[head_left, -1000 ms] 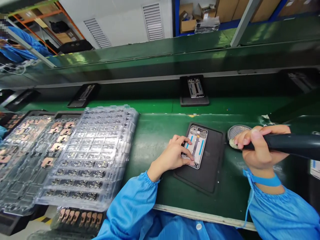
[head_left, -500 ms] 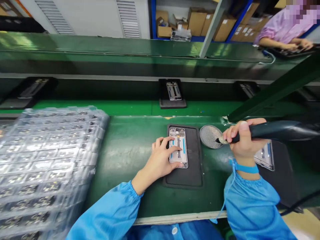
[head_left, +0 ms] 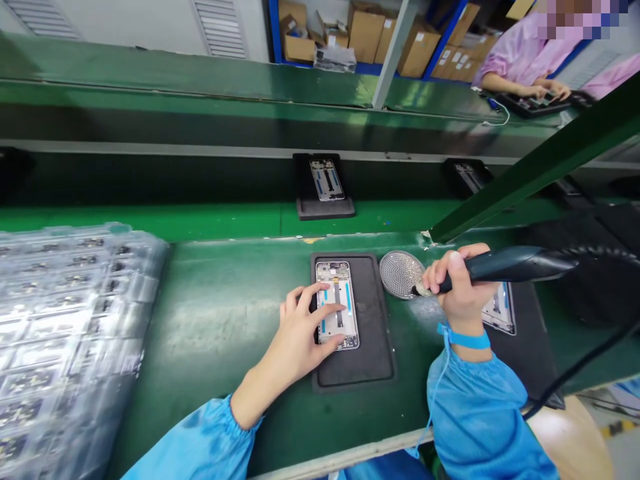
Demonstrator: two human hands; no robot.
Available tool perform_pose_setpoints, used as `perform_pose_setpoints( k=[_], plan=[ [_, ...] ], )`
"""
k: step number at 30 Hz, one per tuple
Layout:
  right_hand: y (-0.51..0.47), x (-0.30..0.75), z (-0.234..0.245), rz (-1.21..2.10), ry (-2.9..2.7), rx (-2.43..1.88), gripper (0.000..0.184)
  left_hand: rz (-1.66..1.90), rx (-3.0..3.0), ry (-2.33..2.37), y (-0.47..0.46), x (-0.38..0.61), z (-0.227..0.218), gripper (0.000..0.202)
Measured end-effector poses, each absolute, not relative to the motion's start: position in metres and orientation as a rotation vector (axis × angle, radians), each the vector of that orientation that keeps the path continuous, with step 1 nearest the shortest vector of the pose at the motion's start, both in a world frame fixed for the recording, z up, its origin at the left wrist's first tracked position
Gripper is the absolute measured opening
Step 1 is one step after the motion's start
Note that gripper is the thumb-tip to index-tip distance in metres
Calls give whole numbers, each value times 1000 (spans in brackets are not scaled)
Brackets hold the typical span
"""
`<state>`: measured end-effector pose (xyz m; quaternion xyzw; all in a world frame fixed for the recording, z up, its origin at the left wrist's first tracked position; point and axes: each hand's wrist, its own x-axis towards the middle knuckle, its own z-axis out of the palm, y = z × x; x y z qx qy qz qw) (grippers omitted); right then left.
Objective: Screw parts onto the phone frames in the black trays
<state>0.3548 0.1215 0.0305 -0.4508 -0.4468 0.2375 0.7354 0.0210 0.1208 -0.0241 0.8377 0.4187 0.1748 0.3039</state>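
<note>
My left hand (head_left: 299, 330) lies over the left side of a phone frame (head_left: 353, 320), fingers spread and fingertips touching its inner face. The frame has a silver rim, blue strips and a dark ribbon down the middle. It rests on a black foam tray (head_left: 376, 363). My right hand (head_left: 463, 287) is closed around a dark, corded electric screwdriver (head_left: 515, 265), held nearly level. Its tip points left at a round metal dish (head_left: 401, 273) with a dimpled surface, by the dish's lower right rim. Whether a screw is on the tip is too small to see.
Stacked clear plastic trays (head_left: 65, 347) of small parts stand at left. Another phone frame (head_left: 501, 310) lies partly hidden behind my right wrist. Farther back, a trayed phone frame (head_left: 327, 180) sits on the dark line. A green post (head_left: 530, 163) slants at right; a co-worker (head_left: 520, 50) sits beyond.
The view has shifted right, so the bench things appear farther left. My left hand stays on the phone frame, and the screwdriver's tip stays by the dish.
</note>
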Motion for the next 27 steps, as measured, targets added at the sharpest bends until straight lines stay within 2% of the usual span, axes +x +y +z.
perform_pose_setpoints(
  k=[27],
  plan=[
    [119,353,26,610,-1077,-956,51,458,2177,1081,118,24,-16,50]
  ],
)
